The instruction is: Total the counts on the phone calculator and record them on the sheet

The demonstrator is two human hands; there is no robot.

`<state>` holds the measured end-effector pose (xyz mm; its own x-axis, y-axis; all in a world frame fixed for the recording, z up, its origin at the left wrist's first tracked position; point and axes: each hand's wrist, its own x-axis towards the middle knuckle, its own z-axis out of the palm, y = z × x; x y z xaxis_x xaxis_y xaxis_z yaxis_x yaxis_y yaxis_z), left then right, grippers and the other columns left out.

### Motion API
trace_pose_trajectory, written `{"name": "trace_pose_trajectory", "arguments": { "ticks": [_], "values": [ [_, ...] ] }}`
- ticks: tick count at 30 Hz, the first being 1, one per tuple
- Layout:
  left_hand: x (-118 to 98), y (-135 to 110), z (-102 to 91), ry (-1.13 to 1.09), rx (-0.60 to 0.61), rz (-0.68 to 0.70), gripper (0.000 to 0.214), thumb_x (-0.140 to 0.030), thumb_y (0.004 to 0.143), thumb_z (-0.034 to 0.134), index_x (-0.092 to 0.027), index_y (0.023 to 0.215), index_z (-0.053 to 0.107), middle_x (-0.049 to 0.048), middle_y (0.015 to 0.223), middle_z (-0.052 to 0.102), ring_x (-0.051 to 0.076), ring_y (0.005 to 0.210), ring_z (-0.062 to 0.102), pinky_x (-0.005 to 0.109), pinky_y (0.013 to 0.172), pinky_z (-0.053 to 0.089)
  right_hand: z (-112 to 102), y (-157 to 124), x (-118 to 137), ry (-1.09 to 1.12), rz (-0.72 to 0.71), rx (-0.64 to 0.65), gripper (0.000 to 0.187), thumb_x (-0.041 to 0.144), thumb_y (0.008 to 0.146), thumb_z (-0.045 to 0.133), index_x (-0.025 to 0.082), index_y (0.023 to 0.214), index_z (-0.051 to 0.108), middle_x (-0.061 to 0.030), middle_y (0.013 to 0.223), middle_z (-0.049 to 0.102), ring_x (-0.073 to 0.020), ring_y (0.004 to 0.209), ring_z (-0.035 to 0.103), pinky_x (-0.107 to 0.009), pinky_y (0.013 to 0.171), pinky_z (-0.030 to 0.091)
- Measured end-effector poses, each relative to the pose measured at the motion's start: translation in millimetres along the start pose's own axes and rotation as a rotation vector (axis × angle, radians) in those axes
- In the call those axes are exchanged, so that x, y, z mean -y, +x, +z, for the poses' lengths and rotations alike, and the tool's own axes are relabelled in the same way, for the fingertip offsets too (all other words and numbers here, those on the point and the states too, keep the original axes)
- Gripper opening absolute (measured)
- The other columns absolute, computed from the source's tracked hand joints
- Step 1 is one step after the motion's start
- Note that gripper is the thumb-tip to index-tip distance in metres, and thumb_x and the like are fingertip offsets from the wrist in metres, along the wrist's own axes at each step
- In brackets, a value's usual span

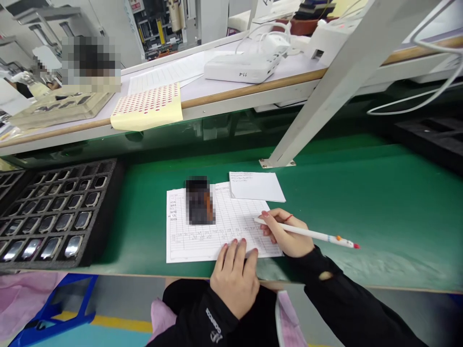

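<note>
A white ruled form sheet (202,236) lies on the green belt surface (361,217) in front of me. My left hand (235,274) rests flat on the sheet's near edge, fingers stretched out. My right hand (287,233) is closed round a white pen (311,234), whose tip touches the sheet at its right side; the pen's orange end points right. A blurred dark object (200,200) sits on the upper part of the sheet. A smaller white paper (256,186) lies just beyond the sheet.
A black foam tray (108,202) with several small screen-like parts stands at the left. A white slanted post (325,91) rises from the belt. On the raised shelf are a yellow sticker sheet (148,108), papers and a white power strip (246,67). Another black tray (434,137) sits far right.
</note>
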<state>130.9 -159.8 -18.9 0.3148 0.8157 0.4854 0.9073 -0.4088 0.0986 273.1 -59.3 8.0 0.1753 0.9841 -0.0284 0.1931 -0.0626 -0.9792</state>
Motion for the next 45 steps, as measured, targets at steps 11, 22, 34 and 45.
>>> {"name": "trace_pose_trajectory", "arguments": {
  "ticks": [11, 22, 34, 45],
  "values": [
    [-16, 10, 0.5, -0.027, 0.069, -0.013, 0.047, -0.029, 0.084, 0.054, -0.02, 0.13, 0.053, 0.0054, 0.139, 0.049, 0.023, 0.132, 0.041, 0.039, 0.111, 0.034, -22, 2, -1, 0.123, 0.05, -0.083, 0.042, 0.051, 0.071, 0.071, 0.021, 0.058, 0.046, 0.0041, 0.04, 0.049, -0.0064, 0.029, 0.039, -0.018, 0.027, 0.029],
    [-37, 26, 8.0, -0.042, 0.102, 0.074, 0.047, -0.031, 0.088, 0.047, -0.017, 0.133, 0.05, 0.0037, 0.143, 0.046, 0.024, 0.132, 0.039, 0.041, 0.112, 0.03, -28, 5, -6, 0.203, 0.079, -0.078, 0.035, 0.05, 0.07, 0.072, 0.019, 0.072, 0.057, 0.0011, 0.052, 0.058, -0.0075, 0.036, 0.047, -0.018, 0.031, 0.039],
    [-51, 31, 22.0, -0.07, 0.063, 0.208, 0.043, -0.031, 0.089, 0.045, -0.014, 0.128, 0.056, 0.0057, 0.134, 0.055, 0.024, 0.13, 0.043, 0.038, 0.113, 0.027, -29, 4, 3, 0.217, 0.101, -0.054, 0.033, 0.05, 0.075, 0.067, 0.021, 0.081, 0.053, 0.0039, 0.052, 0.056, -0.0068, 0.034, 0.043, -0.016, 0.029, 0.035],
    [-49, 28, 23.4, -0.048, 0.064, 0.241, 0.045, -0.032, 0.089, 0.046, -0.015, 0.13, 0.054, 0.0069, 0.141, 0.049, 0.025, 0.132, 0.042, 0.039, 0.112, 0.029, -31, 5, 3, 0.198, 0.075, -0.12, 0.037, 0.053, 0.073, 0.068, 0.021, 0.069, 0.05, 0.0028, 0.05, 0.058, -0.0075, 0.034, 0.045, -0.019, 0.031, 0.036]
  ]
}}
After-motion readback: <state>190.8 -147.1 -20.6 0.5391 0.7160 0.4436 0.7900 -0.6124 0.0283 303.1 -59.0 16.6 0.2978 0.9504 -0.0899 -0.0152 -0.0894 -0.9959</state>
